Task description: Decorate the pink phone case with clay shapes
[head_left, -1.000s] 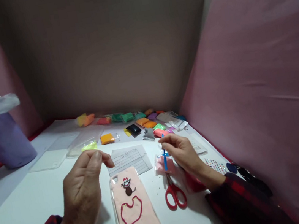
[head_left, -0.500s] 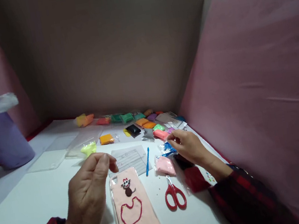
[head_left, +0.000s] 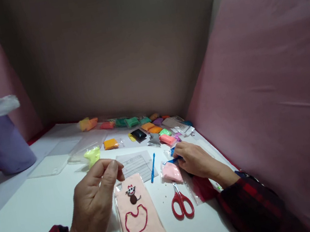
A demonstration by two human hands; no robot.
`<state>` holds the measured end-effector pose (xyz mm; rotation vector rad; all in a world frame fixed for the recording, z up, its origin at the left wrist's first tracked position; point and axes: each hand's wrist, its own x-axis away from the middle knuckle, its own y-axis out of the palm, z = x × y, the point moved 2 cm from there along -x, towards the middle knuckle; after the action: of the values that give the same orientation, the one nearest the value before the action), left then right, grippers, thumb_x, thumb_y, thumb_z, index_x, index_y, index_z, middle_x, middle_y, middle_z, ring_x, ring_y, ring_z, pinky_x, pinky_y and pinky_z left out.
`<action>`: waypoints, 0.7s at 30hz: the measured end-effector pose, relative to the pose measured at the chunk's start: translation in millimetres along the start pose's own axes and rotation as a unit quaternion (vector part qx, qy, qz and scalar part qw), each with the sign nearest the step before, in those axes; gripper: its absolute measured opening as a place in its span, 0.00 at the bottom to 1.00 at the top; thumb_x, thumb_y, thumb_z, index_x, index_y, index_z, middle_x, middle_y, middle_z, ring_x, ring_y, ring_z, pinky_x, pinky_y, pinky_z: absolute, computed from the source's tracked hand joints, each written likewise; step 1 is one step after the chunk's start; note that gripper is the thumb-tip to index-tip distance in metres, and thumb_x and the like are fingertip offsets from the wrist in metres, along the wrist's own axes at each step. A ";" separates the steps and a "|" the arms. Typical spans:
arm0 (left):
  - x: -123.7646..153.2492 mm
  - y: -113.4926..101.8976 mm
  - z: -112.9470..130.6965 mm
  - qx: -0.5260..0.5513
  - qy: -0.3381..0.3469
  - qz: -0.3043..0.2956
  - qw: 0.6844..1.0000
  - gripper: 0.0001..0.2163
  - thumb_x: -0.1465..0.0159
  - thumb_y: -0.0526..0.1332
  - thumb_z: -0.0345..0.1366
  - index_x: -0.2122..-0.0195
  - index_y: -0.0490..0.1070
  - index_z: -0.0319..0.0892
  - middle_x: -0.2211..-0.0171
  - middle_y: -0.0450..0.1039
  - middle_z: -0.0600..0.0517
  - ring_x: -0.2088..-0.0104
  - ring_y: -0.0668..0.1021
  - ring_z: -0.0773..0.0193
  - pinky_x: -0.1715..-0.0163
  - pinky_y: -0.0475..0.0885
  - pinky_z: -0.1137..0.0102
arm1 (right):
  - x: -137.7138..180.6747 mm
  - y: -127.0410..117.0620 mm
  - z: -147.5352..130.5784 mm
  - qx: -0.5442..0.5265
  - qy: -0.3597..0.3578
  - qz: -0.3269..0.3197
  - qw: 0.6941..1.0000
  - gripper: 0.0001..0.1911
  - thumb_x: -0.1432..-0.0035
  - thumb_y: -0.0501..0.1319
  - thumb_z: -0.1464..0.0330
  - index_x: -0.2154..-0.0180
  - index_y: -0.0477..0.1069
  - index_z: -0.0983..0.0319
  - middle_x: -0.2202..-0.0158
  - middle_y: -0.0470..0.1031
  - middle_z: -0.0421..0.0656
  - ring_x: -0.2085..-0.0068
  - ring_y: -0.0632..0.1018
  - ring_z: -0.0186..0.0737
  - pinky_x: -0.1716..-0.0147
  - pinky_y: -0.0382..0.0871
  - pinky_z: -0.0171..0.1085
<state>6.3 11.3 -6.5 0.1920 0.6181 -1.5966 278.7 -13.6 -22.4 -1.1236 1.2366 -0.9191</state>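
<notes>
A clear phone case (head_left: 141,226) coated in pale pink clay lies in front of me, with a small brown figure and a red heart outline on it. My left hand (head_left: 96,200) hovers just left of the case's top, thumb and forefinger pinched together; what they hold, if anything, is too small to see. My right hand (head_left: 194,160) rests on the packets to the right, its fingers closed on a blue packet (head_left: 173,156) above a pink clay packet (head_left: 171,172). A thin blue modelling tool (head_left: 152,167) lies loose between the case and the packets.
Red scissors (head_left: 181,204) and a red packet (head_left: 202,188) lie by my right wrist. A printed slip (head_left: 136,162) sits behind the case. Several coloured clay packets (head_left: 132,122) line the back. Clear cases (head_left: 49,165) and a purple bin (head_left: 1,147) stand at the left.
My right hand put the blue tool down on the table, moved right to the packets and closed on the blue one. My left hand drifted slightly right, still pinched.
</notes>
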 end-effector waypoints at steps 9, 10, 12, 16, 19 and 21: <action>-0.3 1.4 -1.0 -0.005 0.002 -0.005 1.000 0.14 0.37 0.56 0.45 0.77 0.68 0.47 0.75 0.71 0.57 0.70 0.73 0.63 0.69 0.68 0.73 | 1.7 1.2 9.0 -0.027 0.056 0.097 0.993 0.09 0.45 0.55 0.80 0.70 0.69 0.61 0.72 0.72 0.44 0.72 0.72 0.40 0.73 0.56 0.35; -0.3 1.7 -0.7 -0.004 0.002 -0.006 1.000 0.14 0.37 0.56 0.46 0.77 0.68 0.47 0.75 0.71 0.57 0.70 0.73 0.63 0.69 0.68 0.73 | 2.4 -1.1 9.8 -0.034 0.073 0.124 0.989 0.08 0.43 0.54 0.79 0.69 0.68 0.62 0.73 0.72 0.44 0.73 0.72 0.41 0.74 0.55 0.36; 0.1 2.5 -0.5 -0.005 0.002 -0.009 1.000 0.15 0.36 0.56 0.46 0.77 0.68 0.47 0.75 0.71 0.57 0.70 0.73 0.63 0.69 0.68 0.73 | 4.7 -7.1 8.7 -0.055 0.106 0.178 0.977 0.07 0.39 0.52 0.75 0.66 0.67 0.63 0.75 0.71 0.44 0.74 0.72 0.42 0.74 0.56 0.37; 1.9 3.1 -1.5 -0.011 0.004 -0.011 1.000 0.15 0.36 0.56 0.46 0.77 0.69 0.47 0.76 0.71 0.57 0.70 0.73 0.64 0.70 0.68 0.74 | 14.3 -18.0 -8.7 -0.176 0.108 0.229 0.951 0.06 0.33 0.51 0.67 0.59 0.63 0.61 0.72 0.74 0.42 0.73 0.75 0.37 0.75 0.63 0.33; 3.1 3.5 -1.9 -0.016 0.003 -0.014 1.000 0.14 0.36 0.57 0.45 0.77 0.69 0.48 0.75 0.71 0.57 0.70 0.73 0.64 0.70 0.68 0.74 | 24.1 -14.0 -27.0 -0.506 0.073 0.161 0.844 0.07 0.36 0.57 0.64 0.62 0.66 0.61 0.72 0.75 0.41 0.77 0.73 0.34 0.81 0.63 0.31; 3.6 4.2 -1.0 -0.021 0.008 -0.014 1.000 0.13 0.36 0.57 0.45 0.77 0.69 0.47 0.75 0.71 0.57 0.70 0.73 0.63 0.70 0.68 0.73 | 31.1 -6.3 -37.2 -0.582 0.064 0.109 0.803 0.08 0.36 0.59 0.63 0.64 0.67 0.61 0.72 0.75 0.41 0.77 0.72 0.31 0.81 0.64 0.30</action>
<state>9.6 8.6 -10.2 0.1646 0.6687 -1.6086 246.3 -50.2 -22.8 -1.7948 2.0835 0.0685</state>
